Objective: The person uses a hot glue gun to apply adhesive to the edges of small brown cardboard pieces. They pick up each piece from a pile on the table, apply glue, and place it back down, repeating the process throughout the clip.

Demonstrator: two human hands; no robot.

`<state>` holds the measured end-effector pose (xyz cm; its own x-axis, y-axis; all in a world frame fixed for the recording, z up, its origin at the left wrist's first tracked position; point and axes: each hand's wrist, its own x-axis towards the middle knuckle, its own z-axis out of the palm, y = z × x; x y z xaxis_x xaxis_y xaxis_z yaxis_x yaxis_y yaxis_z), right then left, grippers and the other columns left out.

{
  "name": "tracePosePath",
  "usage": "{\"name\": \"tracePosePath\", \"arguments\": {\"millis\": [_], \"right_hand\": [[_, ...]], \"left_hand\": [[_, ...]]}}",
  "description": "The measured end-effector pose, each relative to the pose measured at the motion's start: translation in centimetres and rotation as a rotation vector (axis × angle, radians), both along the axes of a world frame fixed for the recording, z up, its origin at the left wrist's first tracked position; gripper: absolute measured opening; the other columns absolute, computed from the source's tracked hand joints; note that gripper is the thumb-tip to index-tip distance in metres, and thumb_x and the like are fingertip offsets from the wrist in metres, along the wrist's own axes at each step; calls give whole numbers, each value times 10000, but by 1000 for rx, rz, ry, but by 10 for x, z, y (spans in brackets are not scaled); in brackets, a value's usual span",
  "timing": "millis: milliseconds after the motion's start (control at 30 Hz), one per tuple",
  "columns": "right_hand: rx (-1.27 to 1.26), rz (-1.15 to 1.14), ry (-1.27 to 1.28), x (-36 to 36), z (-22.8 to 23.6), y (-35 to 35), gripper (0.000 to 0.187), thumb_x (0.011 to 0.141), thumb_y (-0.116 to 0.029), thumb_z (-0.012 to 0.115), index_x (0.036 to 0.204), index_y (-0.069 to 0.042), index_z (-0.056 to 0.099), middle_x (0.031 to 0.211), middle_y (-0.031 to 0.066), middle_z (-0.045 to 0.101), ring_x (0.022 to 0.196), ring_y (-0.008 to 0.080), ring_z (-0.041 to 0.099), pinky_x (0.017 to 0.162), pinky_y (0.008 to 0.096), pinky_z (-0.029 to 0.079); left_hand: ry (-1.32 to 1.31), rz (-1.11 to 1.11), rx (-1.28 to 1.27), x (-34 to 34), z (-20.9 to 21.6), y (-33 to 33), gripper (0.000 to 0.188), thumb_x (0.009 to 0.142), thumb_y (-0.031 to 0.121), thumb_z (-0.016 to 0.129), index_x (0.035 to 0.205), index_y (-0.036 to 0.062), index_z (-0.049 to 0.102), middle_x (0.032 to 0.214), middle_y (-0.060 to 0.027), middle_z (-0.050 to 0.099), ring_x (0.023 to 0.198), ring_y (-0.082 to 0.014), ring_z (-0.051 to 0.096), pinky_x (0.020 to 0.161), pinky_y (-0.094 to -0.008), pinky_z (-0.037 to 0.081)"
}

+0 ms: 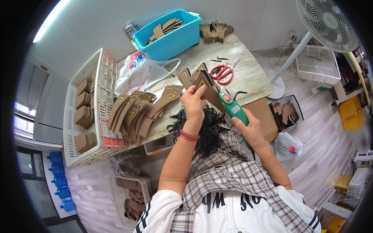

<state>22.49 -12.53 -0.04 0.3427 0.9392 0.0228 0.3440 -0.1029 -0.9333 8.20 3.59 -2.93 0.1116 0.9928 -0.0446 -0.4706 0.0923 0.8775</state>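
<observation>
My left hand (193, 101) pinches a brown curved flat piece (210, 94) with a yellow angular mark, near the front edge of the table. Wrapped in my right hand (250, 126) is a green handheld power tool (233, 108) with a red button; its narrow front end points at the held piece, and I cannot tell whether they touch. Black strips (210, 126) lie heaped on my checked apron below. Just beyond my hands are similar brown pieces (185, 77) and red-handled scissors (222, 74).
On the table (248, 77), fanned brown pieces (134, 112) lie left beside a plastic bag (136, 77) and a white crate (107, 73). A blue tub (171, 39) stands behind. To the right are a fan (328, 21), a cardboard box (262, 118) and a bin (297, 120).
</observation>
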Motion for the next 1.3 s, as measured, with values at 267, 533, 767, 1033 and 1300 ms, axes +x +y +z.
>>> {"name": "tracePosePath", "arguments": {"millis": [267, 533, 767, 1033, 1300], "right_hand": [[28, 41, -25, -4, 7, 2, 465, 854, -314, 697, 1179, -7, 567, 842, 147, 667, 742, 235, 669, 669, 350, 517], [45, 61, -10, -17, 16, 5, 475, 850, -317, 702, 1190, -13, 567, 834, 136, 674, 740, 211, 668, 667, 340, 520], [63, 55, -12, -27, 19, 8, 464, 852, -314, 703, 1181, -14, 571, 807, 129, 675, 711, 206, 664, 645, 336, 516], [113, 72, -7, -37, 32, 11, 446, 863, -271, 697, 1201, -10, 566, 832, 125, 668, 711, 156, 630, 641, 313, 508], [128, 81, -9, -40, 35, 13, 445, 867, -265, 689, 1206, -4, 563, 810, 104, 658, 677, 137, 611, 616, 300, 500]], "left_hand": [[-42, 19, 12, -8, 15, -9, 40, 832, 71, 706, 846, 51, 674, 766, 22, 657, 628, -33, 521, 574, -188, 383], [-95, 25, -17, -13, 23, -11, 49, 830, 69, 707, 856, 46, 671, 777, 18, 659, 632, -38, 516, 575, -190, 377], [-129, -3, -33, -25, 26, -17, 46, 847, 81, 691, 864, 47, 665, 790, 1, 674, 638, -51, 547, 586, -203, 402], [-120, -35, -16, -34, 30, -28, 40, 865, 75, 668, 878, 38, 660, 807, -7, 674, 663, -60, 565, 623, -217, 433], [-141, -23, -32, -35, 32, -38, 48, 843, 76, 695, 840, 37, 668, 766, 13, 660, 632, -40, 531, 596, -195, 398]]}}
